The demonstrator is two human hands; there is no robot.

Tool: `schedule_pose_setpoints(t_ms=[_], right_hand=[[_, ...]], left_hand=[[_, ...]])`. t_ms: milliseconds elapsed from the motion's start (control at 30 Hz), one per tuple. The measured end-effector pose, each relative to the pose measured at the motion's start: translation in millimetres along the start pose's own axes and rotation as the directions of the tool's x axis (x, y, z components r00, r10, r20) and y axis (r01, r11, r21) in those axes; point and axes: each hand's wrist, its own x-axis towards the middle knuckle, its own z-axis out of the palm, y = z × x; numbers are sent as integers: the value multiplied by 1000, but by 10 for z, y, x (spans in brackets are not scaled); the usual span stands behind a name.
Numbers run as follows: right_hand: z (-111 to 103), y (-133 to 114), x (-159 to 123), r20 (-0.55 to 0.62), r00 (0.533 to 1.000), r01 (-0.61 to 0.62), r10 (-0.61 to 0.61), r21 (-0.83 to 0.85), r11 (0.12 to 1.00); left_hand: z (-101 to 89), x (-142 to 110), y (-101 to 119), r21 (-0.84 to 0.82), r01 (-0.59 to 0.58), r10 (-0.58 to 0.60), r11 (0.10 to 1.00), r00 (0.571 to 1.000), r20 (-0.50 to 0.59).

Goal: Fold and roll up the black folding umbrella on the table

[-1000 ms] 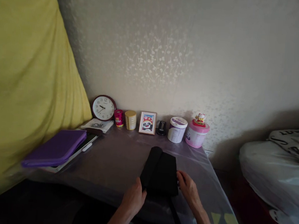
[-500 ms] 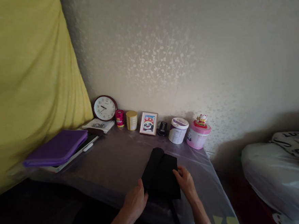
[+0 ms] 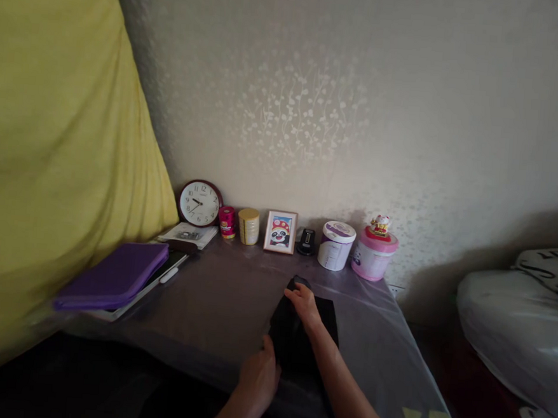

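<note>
A flat black item [image 3: 283,324], apparently folded cloth, lies on the table near its front edge. A dark strap hangs from its near side. My left hand [image 3: 258,374] grips its near left edge, thumb on top and fingers mostly hidden. Across the item reaches my right hand [image 3: 303,305], its fingers closed on the raised fold at the far left end. The right forearm covers part of the item. The exact kind of the black item is too dark to make out.
Along the wall stand a clock [image 3: 200,203], a pink can [image 3: 227,222], a yellow-lidded jar [image 3: 248,226], a panda picture frame [image 3: 280,232], a small black device [image 3: 306,242], a white tub [image 3: 336,246] and a pink tub [image 3: 374,255]. A purple folder [image 3: 112,277] lies left.
My right hand has left the black item's right edge and moved left and away from me onto its far fold. My left hand stays at the near left edge.
</note>
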Motion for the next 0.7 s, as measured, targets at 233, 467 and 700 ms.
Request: schedule_pose_setpoints(t_ms=[233,467,700], right_hand=[[124,146,70,-15,1000,-7,3,-254,967],[166,114,41,12,999,36,-34,-417,908],[148,89,1,44,997,76,-63,-484,872]], left_hand=[[19,-20,-12,7,-25,25,1000,998,-58],[45,-143,-137,-25,-106,99,994,975,-200],[6,-130,-100,-5,-171,169,985,979,-113]])
